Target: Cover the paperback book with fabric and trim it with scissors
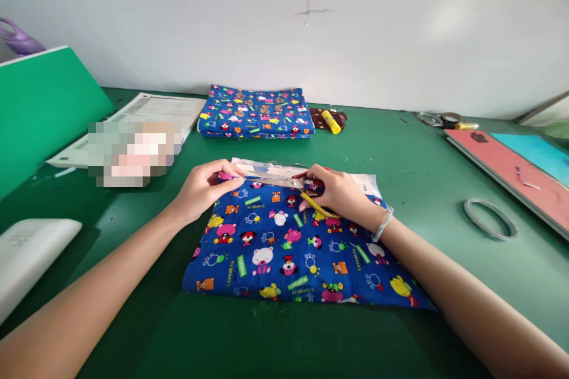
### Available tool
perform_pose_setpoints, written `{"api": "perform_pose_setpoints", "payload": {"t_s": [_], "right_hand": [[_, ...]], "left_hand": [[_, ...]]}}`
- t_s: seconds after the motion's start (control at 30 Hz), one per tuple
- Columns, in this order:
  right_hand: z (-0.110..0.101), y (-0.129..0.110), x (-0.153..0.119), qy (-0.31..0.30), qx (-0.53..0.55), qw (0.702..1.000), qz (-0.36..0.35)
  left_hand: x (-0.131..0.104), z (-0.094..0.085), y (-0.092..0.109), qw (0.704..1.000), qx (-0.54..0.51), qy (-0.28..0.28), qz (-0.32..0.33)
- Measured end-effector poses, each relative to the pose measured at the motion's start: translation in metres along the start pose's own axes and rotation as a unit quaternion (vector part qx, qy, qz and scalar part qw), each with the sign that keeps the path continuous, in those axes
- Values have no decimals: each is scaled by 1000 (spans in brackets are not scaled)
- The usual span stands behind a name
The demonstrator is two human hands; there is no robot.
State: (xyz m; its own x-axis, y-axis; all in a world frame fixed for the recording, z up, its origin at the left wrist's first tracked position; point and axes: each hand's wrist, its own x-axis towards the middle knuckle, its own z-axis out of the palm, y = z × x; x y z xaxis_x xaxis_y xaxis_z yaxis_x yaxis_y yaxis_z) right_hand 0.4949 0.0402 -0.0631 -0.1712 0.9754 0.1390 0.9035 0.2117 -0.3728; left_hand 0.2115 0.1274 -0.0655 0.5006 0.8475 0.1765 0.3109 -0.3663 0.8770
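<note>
A blue cloth [275,243] printed with cartoon animals lies flat in front of me, with a paler layer [262,167] showing along its far edge. My left hand [208,186] pinches the cloth at its far left corner between thumb and fingers. In my right hand [340,192] is a pair of scissors [317,205] with yellow and red handles. Their blades point left along the far edge of the cloth, toward my left fingertips. Part of the handles is hidden by my right fingers.
Beyond the cloth sits a folded stack of the same fabric [258,112], beside a yellow glue stick [331,121] on a dark scrap. Papers [133,112] and a white object [35,254] are at left. On the right are a coiled ring [491,219] and a red board [515,172].
</note>
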Motion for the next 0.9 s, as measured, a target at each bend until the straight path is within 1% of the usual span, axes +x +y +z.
{"api": "perform_pose_setpoints", "payload": {"t_s": [0.3,0.4,0.47,0.53,0.63,0.77,0.9], "right_hand": [[2,2,0,3,-6,1000,7],[3,5,0,19,1,999,36],[3,6,1,39,22,997,60],[3,8,2,55,46,995,70],[4,10,5,56,70,995,53],[8,13,6,59,69,996,17],[9,14,6,64,71,995,10]], "left_hand": [[1,0,-1,1000,4,3,-1],[1,0,-1,1000,1,5,-2],[1,0,0,1000,-1,7,-1],[1,0,0,1000,-1,7,1],[1,0,0,1000,-4,7,0],[1,0,-1,1000,-8,4,-4],[0,0,0,1000,-3,3,-3]]}}
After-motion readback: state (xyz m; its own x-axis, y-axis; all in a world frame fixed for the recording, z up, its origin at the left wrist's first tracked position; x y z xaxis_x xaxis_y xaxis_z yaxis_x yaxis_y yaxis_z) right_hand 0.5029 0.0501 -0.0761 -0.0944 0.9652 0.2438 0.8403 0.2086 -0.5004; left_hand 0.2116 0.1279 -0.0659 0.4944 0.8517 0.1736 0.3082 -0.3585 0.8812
